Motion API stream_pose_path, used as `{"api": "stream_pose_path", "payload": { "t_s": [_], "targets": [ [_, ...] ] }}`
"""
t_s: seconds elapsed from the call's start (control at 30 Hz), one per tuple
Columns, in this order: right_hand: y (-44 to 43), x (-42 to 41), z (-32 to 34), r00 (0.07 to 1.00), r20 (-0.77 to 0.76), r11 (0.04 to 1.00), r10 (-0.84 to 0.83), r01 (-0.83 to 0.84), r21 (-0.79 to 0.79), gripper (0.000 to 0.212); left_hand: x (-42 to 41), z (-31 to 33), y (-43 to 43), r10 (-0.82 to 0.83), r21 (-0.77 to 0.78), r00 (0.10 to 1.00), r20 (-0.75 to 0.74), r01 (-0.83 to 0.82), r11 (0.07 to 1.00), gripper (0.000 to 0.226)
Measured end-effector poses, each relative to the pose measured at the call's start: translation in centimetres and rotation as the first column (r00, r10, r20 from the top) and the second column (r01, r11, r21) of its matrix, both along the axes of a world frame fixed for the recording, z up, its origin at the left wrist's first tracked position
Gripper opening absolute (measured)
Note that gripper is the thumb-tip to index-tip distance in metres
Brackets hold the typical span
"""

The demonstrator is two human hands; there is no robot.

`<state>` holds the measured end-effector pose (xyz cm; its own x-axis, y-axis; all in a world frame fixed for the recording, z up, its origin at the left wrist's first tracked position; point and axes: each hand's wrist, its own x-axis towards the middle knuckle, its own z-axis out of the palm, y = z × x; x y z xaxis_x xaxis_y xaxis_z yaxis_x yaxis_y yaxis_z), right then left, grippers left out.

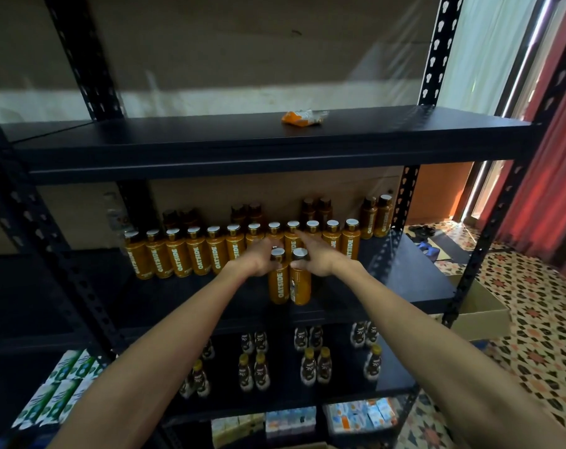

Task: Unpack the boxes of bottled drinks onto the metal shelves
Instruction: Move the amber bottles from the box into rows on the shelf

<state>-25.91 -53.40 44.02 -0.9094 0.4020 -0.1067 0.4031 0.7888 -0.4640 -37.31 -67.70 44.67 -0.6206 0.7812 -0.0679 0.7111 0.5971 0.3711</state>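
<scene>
Orange bottle pair (pixel 289 280) upright on middle shelf (pixel 401 273), just in front of bottle row (pixel 210 251). Gripped near caps: left hand (pixel 259 259) on one, right hand (pixel 319 262) on the other. Placing step. Next, likely: push flush against row, release.

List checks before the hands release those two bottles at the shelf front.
1. Left hand holds left front bottle at its neck: ok.
2. Right hand holds right front bottle at its neck: ok.
3. Both bottles upright: ok.
4. Bases seated on middle shelf: cannot tell.
5. Gap to back row: cannot tell, hands cover it.
6. Bare shelf on either side: ok.
</scene>
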Motion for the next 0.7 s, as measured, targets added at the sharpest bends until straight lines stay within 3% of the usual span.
{"api": "stream_pose_path", "payload": {
  "t_s": [0.13, 0.23, 0.33, 0.53, 0.7],
  "targets": [
    [0.2, -0.3, -0.2, 1.000, 0.014, 1.000, 0.013, -0.014, 0.011, 0.061, 0.1, -0.2, 0.0, -0.001, 0.008, 1.000, 0.011, 0.001, 1.000, 0.057],
    [0.4, -0.5, -0.4, 0.998, 0.018, 0.995, -0.061, 0.060, 0.078, 0.071, 0.1, -0.5, -0.2, 0.003, 0.043, 1.000, 0.016, -0.004, 0.999, 0.057],
    [0.7, -0.7, -0.5, 0.999, 0.038, 1.000, -0.015, 0.016, -0.023, 0.085, 0.1, -0.5, -0.2, -0.004, 0.055, 1.000, 0.017, 0.004, 0.999, 0.056],
    [0.6, -1.3, -1.4, 0.997, -0.015, 0.997, -0.072, 0.072, 0.020, 0.071, -0.2, -0.5, -0.1, -0.022, 0.062, 0.999, 0.034, 0.020, 0.998, 0.056],
    [0.9, -1.4, -2.3, 0.994, -0.072, 0.994, -0.085, 0.080, -0.078, 0.074, -0.5, -0.5, -0.1, -0.036, 0.074, 0.998, 0.053, 0.032, 0.997, 0.056]
  ]
}}
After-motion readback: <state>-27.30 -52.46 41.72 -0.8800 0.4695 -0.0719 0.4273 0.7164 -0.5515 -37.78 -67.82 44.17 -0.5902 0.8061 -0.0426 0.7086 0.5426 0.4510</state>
